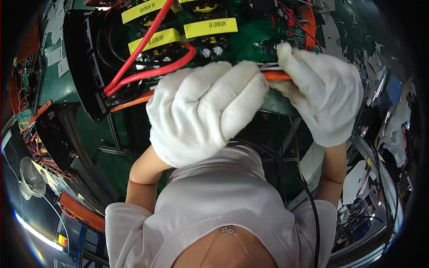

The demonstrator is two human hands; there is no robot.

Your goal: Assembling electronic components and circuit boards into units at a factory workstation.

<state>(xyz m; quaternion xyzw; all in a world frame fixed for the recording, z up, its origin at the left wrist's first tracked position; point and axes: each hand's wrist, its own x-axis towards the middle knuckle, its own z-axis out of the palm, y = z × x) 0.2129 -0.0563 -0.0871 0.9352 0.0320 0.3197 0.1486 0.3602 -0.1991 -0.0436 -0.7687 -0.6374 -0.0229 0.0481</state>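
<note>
Both my hands wear white cloth gloves and are at the near side of an open electronic unit with an orange chassis (278, 75). My left hand (205, 105) has its fingers folded over the chassis's near edge, hiding that stretch of it. At the right end of the same edge, my right hand (325, 87) grips with fingers above and below the rim; whether a small part is in them is hidden. Inside the unit lies a green circuit board (243, 47) with yellow-wrapped transformers (210, 28). A thick red cable (172, 67) loops beside my left fingers.
A black end panel (85, 62) closes the unit's left side. More orange units (82, 212) stand at the left, near a clear round lamp-like dish (32, 177). A black cable (308, 196) hangs across my right side. Clippings and clear plastic (397, 134) lie at the right.
</note>
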